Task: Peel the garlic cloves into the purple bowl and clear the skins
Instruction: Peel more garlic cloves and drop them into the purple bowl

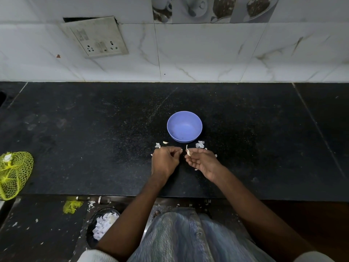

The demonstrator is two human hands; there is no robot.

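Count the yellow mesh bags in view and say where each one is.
2. A large yellow mesh bag lies at the counter's left edge; a small yellow mesh piece lies on the lower ledge below it. Others may be out of frame.

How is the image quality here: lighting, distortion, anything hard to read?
Head view: dim, even light, no hard shadows or glare; wide-angle lens bows the wall tiles and counter edge; purple bowl reads clearly; hands are sharp enough, but the garlic clove and skins are too small for detail.
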